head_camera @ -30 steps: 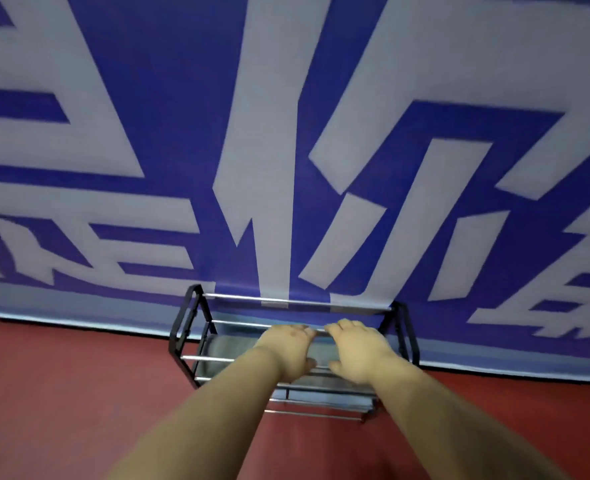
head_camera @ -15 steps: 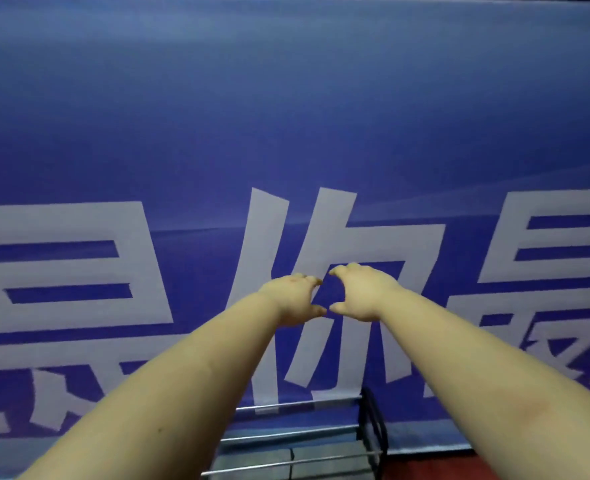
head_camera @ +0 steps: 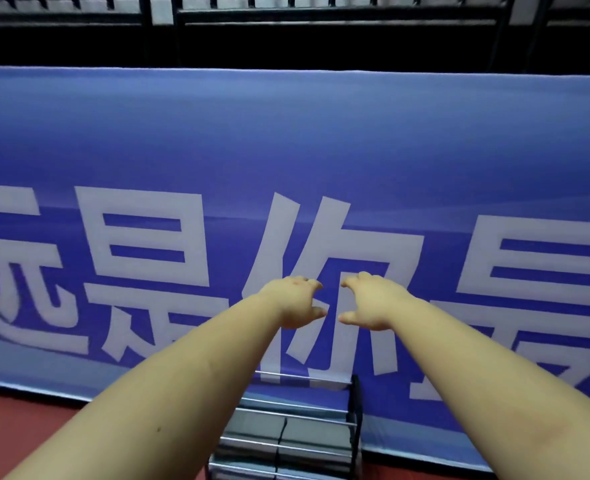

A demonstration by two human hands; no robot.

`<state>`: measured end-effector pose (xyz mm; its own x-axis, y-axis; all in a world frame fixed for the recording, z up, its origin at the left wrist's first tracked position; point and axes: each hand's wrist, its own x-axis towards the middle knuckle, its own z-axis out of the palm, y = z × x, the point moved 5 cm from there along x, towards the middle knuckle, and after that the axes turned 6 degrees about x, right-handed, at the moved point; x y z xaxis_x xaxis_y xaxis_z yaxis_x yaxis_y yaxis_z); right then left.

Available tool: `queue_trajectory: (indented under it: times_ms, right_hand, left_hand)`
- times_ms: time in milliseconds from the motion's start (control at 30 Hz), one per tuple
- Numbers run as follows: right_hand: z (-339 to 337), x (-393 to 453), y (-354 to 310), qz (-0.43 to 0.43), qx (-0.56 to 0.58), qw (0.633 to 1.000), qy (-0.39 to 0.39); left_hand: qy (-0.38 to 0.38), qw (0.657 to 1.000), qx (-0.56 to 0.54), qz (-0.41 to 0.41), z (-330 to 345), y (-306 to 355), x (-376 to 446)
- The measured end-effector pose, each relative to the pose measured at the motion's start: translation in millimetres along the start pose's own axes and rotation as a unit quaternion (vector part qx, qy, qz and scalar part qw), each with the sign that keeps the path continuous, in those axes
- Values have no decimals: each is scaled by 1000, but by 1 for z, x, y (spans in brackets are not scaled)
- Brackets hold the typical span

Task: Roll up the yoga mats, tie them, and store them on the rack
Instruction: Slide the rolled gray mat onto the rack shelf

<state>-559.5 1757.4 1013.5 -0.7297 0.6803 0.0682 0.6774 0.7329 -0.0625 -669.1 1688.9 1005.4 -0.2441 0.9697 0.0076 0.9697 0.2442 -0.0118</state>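
Note:
Both arms stretch straight out in front of me. My left hand (head_camera: pixel 295 301) and my right hand (head_camera: pixel 369 301) hang side by side in the air, a small gap between them, fingers loosely bent and holding nothing. Below them, at the bottom middle, stands a black metal rack (head_camera: pixel 355 427) with silver rails, against the blue banner. Grey rolled mats (head_camera: pixel 259 424) lie on its shelves, with a dark strap across them. My left forearm covers the rack's left side.
A long blue banner (head_camera: pixel 286 150) with large white characters fills the wall ahead. Dark railings (head_camera: pixel 321 26) run above it. Red floor (head_camera: pixel 16 420) shows at the lower left and beside the rack.
My hands have lifted off the rack and risen well above it, drawing slightly apart. The view has tilted upward, so the rack has dropped to the bottom of the frame.

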Motion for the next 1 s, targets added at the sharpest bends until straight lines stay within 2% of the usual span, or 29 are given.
queue_trajectory:
  times_ms: [233, 367, 467, 600, 767, 867, 1000]
  right_hand:
    - [-20, -61, -38, -4, 9, 1000, 20]
    - [-22, -92, -69, 41, 36, 998, 19]
    - [-7, -120, -105, 65, 31, 997, -11]
    - [14, -162, -169, 52, 19, 998, -37]
    - [32, -220, -227, 18, -9, 997, -80]
    - [13, -246, -246, 1, -20, 998, -57]
    - [-6, -275, -261, -11, 22, 1000, -14]
  left_hand:
    - [38, 999, -3, -14, -31, -10, -74]
    - [42, 999, -8, -15, -30, -35, -135]
    - [24, 1000, -9, -11, -16, -65, -189]
    - [-11, 999, -28, -15, 15, -103, -248]
    - [-40, 996, -75, -20, 38, -104, -307]
    - [-16, 997, -79, -8, 24, -94, -339]
    - [10, 998, -53, -13, 3, -84, -378]
